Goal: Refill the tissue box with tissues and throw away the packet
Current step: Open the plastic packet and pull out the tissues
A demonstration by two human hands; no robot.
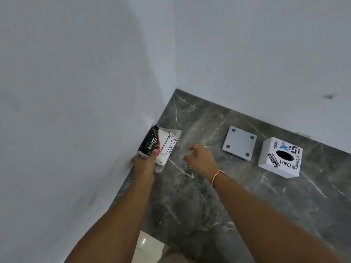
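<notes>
A black, red and white tissue packet (161, 144) lies at the left edge of a dark marble counter (209, 196), against the wall. My left hand (145, 161) grips its near end, thumb on the black side. My right hand (201, 158) hovers just right of the packet with fingers loosely curled and apart, holding nothing. A white cube tissue box (280, 157) with stickers and a dark oval slot stands at the right. Its flat grey base plate (239, 142), with a round pad in each corner, lies between my right hand and the box.
White walls (76, 92) meet at the corner behind the counter and run along its left and back edges. A pale tiled floor (148, 245) shows below the counter's front edge.
</notes>
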